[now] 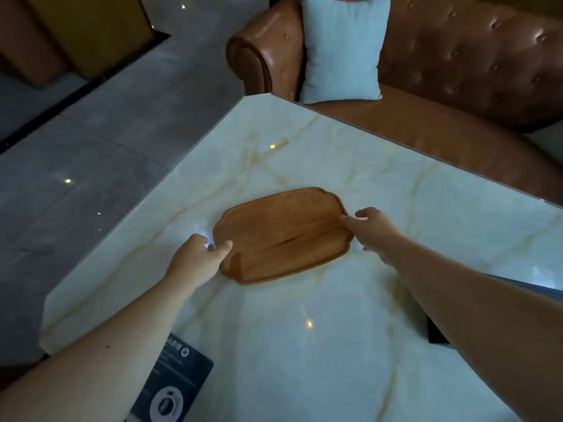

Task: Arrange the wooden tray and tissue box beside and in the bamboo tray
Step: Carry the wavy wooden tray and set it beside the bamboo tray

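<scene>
Left hand (199, 254) pinching near-left rim of wooden tray (283, 236), thumb on top. Right hand (370, 228) at far-right end, thumb touching rim, fingers spread; I can't tell if gripping. Tray flat, mid marble table (396, 300). Dark card (173, 382) near edge.

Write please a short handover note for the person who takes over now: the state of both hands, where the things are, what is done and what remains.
Left hand: at the wooden tray's near-left end, thumb over the rim, fingers closing on the edge.
Right hand: at the far-right end, fingers spread, touching the rim.
The tray appears to lie flat on the marble table, near its middle; a lift cannot be ruled out.
No tissue box or bamboo tray is clearly visible; a dark printed box sits at the near-left edge.
Done: nothing placed yet. Left: the whole arrangement.
</scene>
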Motion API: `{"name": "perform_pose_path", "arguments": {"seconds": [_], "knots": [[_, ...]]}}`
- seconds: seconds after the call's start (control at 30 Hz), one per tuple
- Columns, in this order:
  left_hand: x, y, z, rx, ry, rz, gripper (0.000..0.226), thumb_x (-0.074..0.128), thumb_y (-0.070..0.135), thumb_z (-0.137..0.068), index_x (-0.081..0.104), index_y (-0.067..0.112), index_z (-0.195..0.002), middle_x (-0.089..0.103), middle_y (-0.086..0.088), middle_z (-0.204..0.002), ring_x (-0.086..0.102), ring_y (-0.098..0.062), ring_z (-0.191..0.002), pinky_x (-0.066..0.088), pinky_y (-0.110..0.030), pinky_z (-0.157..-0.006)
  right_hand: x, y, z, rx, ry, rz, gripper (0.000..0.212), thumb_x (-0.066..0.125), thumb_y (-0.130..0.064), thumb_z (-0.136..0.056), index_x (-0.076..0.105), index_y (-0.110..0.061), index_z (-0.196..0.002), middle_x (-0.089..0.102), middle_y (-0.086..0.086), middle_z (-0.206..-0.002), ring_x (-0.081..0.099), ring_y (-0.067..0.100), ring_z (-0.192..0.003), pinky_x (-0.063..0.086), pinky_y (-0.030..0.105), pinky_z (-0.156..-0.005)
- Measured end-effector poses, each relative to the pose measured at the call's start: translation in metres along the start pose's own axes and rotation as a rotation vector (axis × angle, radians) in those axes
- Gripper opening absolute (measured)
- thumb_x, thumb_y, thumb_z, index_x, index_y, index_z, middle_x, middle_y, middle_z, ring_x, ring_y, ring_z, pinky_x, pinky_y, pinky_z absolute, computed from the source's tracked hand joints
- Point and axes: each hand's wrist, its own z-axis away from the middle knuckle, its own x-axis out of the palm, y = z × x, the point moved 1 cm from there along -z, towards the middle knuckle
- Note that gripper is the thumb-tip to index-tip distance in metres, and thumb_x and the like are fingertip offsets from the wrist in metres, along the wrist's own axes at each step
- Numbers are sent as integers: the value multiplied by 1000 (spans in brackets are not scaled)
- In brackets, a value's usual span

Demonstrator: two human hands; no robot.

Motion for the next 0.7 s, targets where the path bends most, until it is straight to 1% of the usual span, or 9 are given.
{"name": "perform_pose_path", "arguments": {"seconds": [0.03,0.1,0.2,0.3,0.33,0.43,0.53,0.6,0.7], "knots": [[1,2,0,3,-3,109,51,60,55,-76,52,12,-103,68,-15,-94,69,-36,-75,57,-42,-68,4,-1,-3,2,0,24,61,62,-40,-85,49,-6,-133,59,11,-112,59,27,-99,52,47,-92],[6,7,-1,8,-12,188,27,62,41,-83,53,15,-88,65,-14,-83,64,-30,-60,54,-35,-57,10,-4,-6,-2,2,58,51,60,-31,-86,55,3,-124,59,11,-97,57,26,-83,54,51,-90],[9,11,-3,7,-11,202,24,62,27,-86,46,21,-69,60,-13,-73,58,-29,-59,56,-42,-64,14,0,-9,11,18,58,38,57,-17,-85,60,9,-112,56,13,-83,54,26,-74,55,50,-86],[7,4,-7,-17,-21,254,18,63,20,-86,48,15,-76,58,-13,-81,58,-31,-68,56,-46,-69,12,11,-8,29,2,6,11,56,-10,-88,61,-2,-82,53,11,-74,52,21,-63,54,40,-70],[5,1,-5,-20,-24,285,15,63,20,-86,49,13,-87,58,-13,-88,59,-30,-71,57,-44,-67,10,16,-4,44,-18,-24,13,57,-11,-90,57,-10,-76,52,9,-73,51,19,-62,53,38,-67],[0,-9,2,7,-27,382,22,63,19,-87,49,13,-102,61,-15,-99,61,-24,-72,49,-32,-55,1,35,8,38,-69,-138,8,65,-18,-88,58,-15,-87,61,8,-81,59,20,-68,53,33,-62],[-9,-13,21,94,-8,451,22,63,20,-86,52,16,-104,65,-12,-102,66,-25,-82,51,-35,-67,-13,53,27,22,-122,-290,21,68,-19,-86,61,-10,-103,65,10,-87,64,20,-72,52,34,-64],[-11,-9,41,140,-13,467,18,64,22,-86,54,22,-100,67,-8,-101,66,-27,-90,52,-40,-76,-25,67,47,-11,-122,-377,23,67,-19,-87,61,-8,-107,63,11,-85,63,20,-70,54,36,-68],[-8,8,72,206,-36,503,15,64,19,-86,55,27,-96,67,-4,-96,66,-24,-90,50,-38,-77,-44,88,77,-27,-67,-521,17,63,-17,-90,60,-7,-103,58,10,-82,61,19,-65,56,40,-71]]}}
